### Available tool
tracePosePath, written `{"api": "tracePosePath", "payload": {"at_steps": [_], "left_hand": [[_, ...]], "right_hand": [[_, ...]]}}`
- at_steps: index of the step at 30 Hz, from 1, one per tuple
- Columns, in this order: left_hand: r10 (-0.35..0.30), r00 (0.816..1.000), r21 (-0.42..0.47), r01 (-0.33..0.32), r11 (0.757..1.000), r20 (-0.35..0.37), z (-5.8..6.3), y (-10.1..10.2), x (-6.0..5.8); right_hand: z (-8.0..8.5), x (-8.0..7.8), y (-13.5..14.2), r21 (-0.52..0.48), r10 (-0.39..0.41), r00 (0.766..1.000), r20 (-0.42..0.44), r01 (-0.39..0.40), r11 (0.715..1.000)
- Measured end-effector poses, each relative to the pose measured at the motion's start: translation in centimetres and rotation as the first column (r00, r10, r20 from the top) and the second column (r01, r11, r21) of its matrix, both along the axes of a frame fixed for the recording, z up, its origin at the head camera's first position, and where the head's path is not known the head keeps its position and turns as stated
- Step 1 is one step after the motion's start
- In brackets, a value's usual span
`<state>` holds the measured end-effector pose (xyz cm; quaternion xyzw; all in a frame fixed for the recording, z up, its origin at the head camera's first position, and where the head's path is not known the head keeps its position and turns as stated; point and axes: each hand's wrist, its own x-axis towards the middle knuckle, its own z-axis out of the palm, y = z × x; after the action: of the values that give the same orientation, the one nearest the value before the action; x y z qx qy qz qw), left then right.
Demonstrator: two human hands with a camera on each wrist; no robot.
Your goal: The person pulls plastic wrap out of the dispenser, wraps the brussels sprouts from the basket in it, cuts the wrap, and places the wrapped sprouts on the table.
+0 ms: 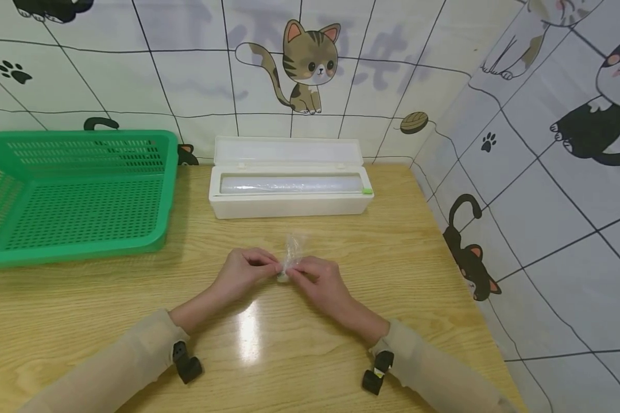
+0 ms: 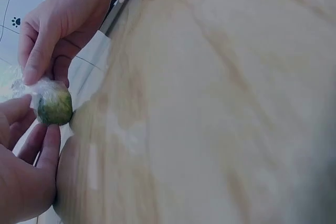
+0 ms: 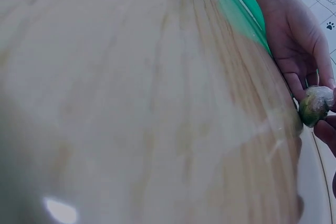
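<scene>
A small round green item (image 2: 55, 106), its kind unclear, is wrapped in clear cling film. The film's gathered end (image 1: 293, 248) stands up beyond the fingers in the head view. From the left, my left hand (image 1: 243, 272) pinches the wrapped item between thumb and fingers. Opposite it, my right hand (image 1: 324, 283) pinches the film just above the item, as the left wrist view shows. The two hands nearly meet over the table (image 1: 310, 344). In the right wrist view the green item (image 3: 313, 113) sits low, close to the tabletop.
Behind the hands stands a white cling film dispenser (image 1: 291, 206), lid raised, with a film roll (image 1: 289, 184) inside and a green slider (image 1: 367, 191) at its right end. A green plastic basket (image 1: 77, 252) is at the left. Cat-patterned walls border the table's back and right.
</scene>
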<state>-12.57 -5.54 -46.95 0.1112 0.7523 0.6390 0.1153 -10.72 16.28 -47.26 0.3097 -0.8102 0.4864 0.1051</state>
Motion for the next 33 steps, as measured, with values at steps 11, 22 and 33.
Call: {"api": "tracePosePath", "payload": {"at_steps": [11,22,33], "left_hand": [[-0.022,0.999,0.044,0.021,0.999,0.026,0.2,-0.1,0.0],[-0.04,0.999,0.039,0.04,0.998,0.016,-0.3,-0.1,0.2],[-0.021,0.996,-0.002,0.022,1.0,0.085,0.5,-0.1,0.4]], "right_hand": [[0.7,0.1,-0.4,-0.039,-0.009,0.995,0.103,0.013,0.999],[1.0,0.2,-0.4,0.048,-0.069,0.987,0.144,0.063,0.997],[1.6,-0.1,-0.6,0.03,-0.122,0.928,0.353,0.119,0.992]]}}
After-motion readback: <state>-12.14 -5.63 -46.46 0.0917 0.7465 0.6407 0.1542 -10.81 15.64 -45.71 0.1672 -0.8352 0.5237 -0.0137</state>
